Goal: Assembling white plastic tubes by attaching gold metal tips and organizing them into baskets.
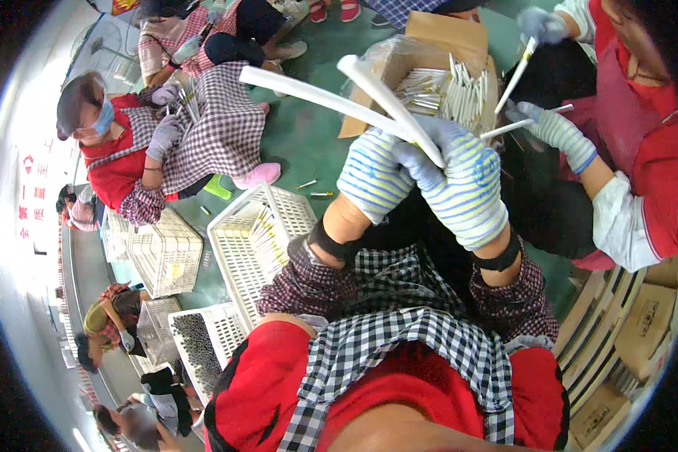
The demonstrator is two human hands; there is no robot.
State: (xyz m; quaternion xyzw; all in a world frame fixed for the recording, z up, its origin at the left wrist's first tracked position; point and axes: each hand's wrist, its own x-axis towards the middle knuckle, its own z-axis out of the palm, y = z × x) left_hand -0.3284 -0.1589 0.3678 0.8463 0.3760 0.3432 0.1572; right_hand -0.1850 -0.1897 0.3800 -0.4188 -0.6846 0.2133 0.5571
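Observation:
My left hand [375, 175], in a striped knit glove, is closed beside my right hand [463, 181], which is gloved alike and closed too. Two long white sticks rise from between them. One stick [309, 92] slants far out to the left; the other stick [384, 94] is steeper, its lower end against my right thumb. They cross near my fingertips, where the gloves hide part of the grip. Beyond my hands an open cardboard box [448, 34] holds many similar white sticks [456, 90] with yellowish ends.
A white plastic crate [230, 226] with sticks stands left of my lap, another crate [166, 252] beyond it. Dark tubes [196, 343] fill a bin at lower left. Co-workers sit close by; one at right holds sticks in gloved hands [557, 135]. Wooden slats [599, 331] stand at lower right.

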